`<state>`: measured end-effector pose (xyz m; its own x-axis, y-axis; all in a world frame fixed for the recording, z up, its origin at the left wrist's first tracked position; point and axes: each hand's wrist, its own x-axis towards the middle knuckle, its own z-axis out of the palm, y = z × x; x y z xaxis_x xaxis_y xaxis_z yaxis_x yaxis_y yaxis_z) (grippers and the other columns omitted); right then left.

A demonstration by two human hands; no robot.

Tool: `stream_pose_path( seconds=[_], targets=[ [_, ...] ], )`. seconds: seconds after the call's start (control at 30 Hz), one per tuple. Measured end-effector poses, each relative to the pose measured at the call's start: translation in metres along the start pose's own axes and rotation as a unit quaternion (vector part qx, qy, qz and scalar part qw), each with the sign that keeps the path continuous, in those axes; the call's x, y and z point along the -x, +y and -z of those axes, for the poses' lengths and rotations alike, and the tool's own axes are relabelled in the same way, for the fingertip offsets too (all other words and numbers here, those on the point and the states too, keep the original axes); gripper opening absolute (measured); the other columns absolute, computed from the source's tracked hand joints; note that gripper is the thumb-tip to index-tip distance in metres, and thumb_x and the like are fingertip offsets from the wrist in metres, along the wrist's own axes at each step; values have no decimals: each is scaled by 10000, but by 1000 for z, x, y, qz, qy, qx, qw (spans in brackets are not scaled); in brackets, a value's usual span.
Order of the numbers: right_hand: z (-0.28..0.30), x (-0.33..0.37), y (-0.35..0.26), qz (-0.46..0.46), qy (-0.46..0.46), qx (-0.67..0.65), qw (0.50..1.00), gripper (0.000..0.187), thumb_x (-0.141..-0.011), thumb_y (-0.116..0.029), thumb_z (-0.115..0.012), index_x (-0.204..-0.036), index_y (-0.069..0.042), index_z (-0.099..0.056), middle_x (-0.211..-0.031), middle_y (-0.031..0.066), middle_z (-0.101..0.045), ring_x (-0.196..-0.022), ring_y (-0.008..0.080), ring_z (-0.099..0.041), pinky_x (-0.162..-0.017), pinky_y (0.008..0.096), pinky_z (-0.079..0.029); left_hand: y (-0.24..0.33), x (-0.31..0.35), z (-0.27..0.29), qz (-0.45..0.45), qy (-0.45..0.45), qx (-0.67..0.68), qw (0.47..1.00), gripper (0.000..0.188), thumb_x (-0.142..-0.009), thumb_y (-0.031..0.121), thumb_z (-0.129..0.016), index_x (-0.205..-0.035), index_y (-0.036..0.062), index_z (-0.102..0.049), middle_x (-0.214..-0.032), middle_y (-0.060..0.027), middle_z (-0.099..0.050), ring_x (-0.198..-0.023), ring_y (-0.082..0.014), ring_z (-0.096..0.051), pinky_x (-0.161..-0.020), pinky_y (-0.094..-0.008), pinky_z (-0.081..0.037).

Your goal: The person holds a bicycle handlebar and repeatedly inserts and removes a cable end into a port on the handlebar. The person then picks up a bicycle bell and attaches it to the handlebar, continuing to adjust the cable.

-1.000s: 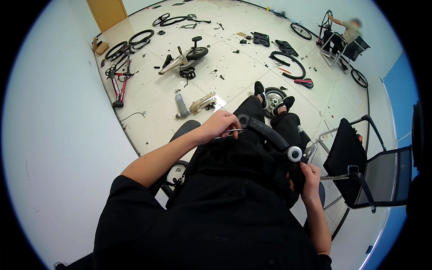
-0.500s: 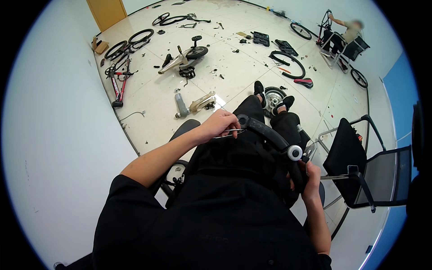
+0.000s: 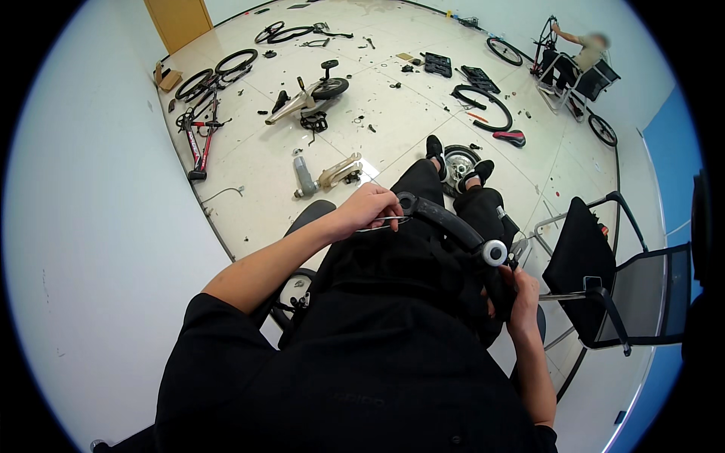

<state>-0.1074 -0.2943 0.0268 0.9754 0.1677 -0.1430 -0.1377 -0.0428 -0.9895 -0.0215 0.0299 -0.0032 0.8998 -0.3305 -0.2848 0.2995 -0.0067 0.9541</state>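
Across my lap lies a thick black curved bar [image 3: 445,220], with a round silver-and-white cap [image 3: 495,253] near its right end. At the bar's upper left end, my left hand [image 3: 375,207] has its fingers pinched on a thin silver rod-like tool [image 3: 393,218], whose tip meets the bar. Its exact kind is too small to tell. My right hand [image 3: 521,300] closes around the black lower right part of the bar, just below the cap, thumb up by a small black fitting [image 3: 513,262]. Some of its fingers are hidden.
A spoked wheel [image 3: 459,167] rests between my shoes. Grey and beige frame parts [image 3: 321,177], a tipped small bike [image 3: 313,98], tool cases [image 3: 438,65] and a red-black saddle [image 3: 510,139] lie on the floor. A black chair [image 3: 581,260] stands right; another person [image 3: 585,60] sits far right.
My right hand's thumb and fingers have shifted slightly around the small fitting beside the cap. My left hand and the bar hold almost the same place.
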Motion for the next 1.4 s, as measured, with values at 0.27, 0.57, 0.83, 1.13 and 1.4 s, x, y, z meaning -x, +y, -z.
stream_pose_path(
  seconds=[0.27, 0.57, 0.83, 1.13, 1.4],
  targets=[
    [0, 0, 0, 4, -4, 12, 1000, 548, -973, -365, -349, -1002, 135, -571, -660, 164, -619, -427, 158, -523, -408, 264, -423, -1, -1, 1, -1, 7, -4, 1000, 256, -874, 177, -482, -807, -5, -649, -657, -76, -664, -418, -37, -415, -395, -185, -309],
    [-3, 1, -1, 9, -4, 19, 1000, 603, -958, -440, -335, -865, 101, -587, -645, 144, -614, -430, 157, -521, -409, 267, -413, -1, -1, 1, -9, 3, 4, 1000, 268, -883, 177, -477, -818, -17, -650, -656, -77, -661, -414, -35, -413, -390, -185, -299],
    [-2, 2, 0, 9, 1, -6, 1000, 614, -941, -459, -363, -858, 106, -592, -648, 142, -616, -436, 153, -527, -411, 259, -412, 1, 0, 0, -7, 0, 3, 1000, 268, -886, 178, -475, -822, -14, -651, -656, -80, -661, -415, -36, -412, -391, -185, -297],
    [0, 1, 2, 3, 2, -5, 1000, 606, -944, -425, -351, -966, 135, -582, -655, 153, -613, -431, 158, -516, -415, 265, -411, -3, -1, 1, -2, 3, -4, 1000, 266, -890, 182, -475, -818, -8, -648, -658, -79, -662, -413, -33, -409, -389, -183, -297],
    [0, 1, -2, 3, -1, 3, 1000, 555, -960, -354, -346, -1065, 145, -567, -670, 165, -618, -433, 163, -515, -411, 268, -412, -1, -1, 1, 6, 3, -4, 1000, 271, -902, 189, -473, -812, 0, -645, -654, -74, -662, -411, -29, -416, -391, -172, -307]
  ],
)
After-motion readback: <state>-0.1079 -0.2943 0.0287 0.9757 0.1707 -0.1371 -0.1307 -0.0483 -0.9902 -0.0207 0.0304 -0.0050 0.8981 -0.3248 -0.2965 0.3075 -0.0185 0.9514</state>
